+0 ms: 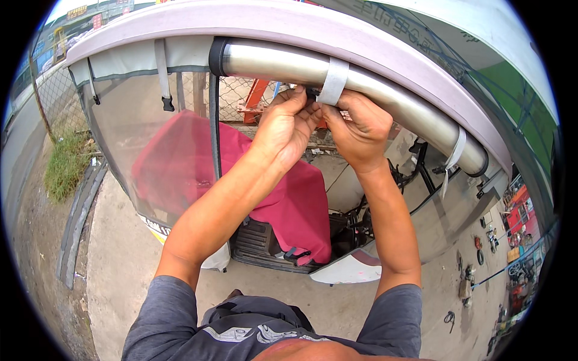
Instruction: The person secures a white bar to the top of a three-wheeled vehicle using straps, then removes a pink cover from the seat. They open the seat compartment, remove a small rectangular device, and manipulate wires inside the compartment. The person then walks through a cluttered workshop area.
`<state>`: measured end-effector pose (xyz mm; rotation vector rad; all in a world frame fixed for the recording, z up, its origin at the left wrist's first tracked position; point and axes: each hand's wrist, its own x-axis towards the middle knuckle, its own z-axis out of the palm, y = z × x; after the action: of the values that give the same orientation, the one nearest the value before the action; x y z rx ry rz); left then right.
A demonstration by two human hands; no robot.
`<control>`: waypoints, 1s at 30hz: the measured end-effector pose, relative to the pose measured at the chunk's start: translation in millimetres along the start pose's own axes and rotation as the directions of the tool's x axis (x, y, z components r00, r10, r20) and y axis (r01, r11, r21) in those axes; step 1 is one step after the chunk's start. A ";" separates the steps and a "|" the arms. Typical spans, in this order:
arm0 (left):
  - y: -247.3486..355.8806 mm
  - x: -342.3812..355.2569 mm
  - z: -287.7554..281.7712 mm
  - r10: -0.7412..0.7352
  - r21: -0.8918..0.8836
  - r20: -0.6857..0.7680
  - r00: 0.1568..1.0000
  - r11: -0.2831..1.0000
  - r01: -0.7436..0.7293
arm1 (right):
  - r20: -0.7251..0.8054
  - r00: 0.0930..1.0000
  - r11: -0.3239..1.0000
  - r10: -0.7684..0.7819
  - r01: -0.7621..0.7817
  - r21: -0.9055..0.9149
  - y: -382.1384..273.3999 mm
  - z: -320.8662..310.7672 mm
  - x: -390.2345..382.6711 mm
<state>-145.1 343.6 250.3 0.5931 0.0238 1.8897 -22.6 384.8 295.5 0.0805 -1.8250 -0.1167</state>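
Note:
A rolled-up clear plastic curtain (271, 62) with black edging hangs beneath the pale canopy rim (241, 18). A grey webbing strap (334, 79) loops around the roll. My left hand (284, 123) pinches a small black buckle (312, 92) beside the strap, mostly covered by the fingers. My right hand (361, 127) is closed on the strap's lower part, thumb and forefinger close to the left fingertips. Farther right, a second grey strap (459, 147) goes round the roll, its end dangling. Another strap with a black buckle (168, 104) hangs at left over the see-through side panel (114, 129).
Under the canopy, a magenta cloth cover (295, 192) drapes over part of the vehicle above a black ribbed floor mat (256, 243). A white body panel (346, 271) lies right of it. Tools and parts (466, 283) are scattered on the concrete at right; a chain-link fence (60, 96) stands left.

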 end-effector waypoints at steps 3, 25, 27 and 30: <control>-1.5 -0.5 1.4 0.007 0.040 0.031 0.999 0.999 -0.009 | 0.055 0.998 1.000 -0.008 0.009 -0.022 1.6 -3.4 -0.4; -74.8 10.0 -25.6 -0.079 0.593 0.305 0.949 0.795 -0.125 | 0.099 0.987 0.990 0.129 -0.134 0.044 -3.7 -14.9 -6.8; -97.8 23.5 -24.2 -0.065 0.608 0.440 0.896 0.756 -0.244 | 0.108 0.965 0.967 0.238 -0.246 0.068 -13.2 -17.2 -4.6; -114.8 21.6 12.0 -0.069 0.586 0.536 0.842 0.748 -0.312 | 0.128 0.942 0.934 0.312 -0.328 0.141 -26.6 -12.5 6.0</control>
<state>-46.2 405.2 235.7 1.6396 0.3113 1.7569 -12.3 357.2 301.1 -0.1133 -1.9240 0.2621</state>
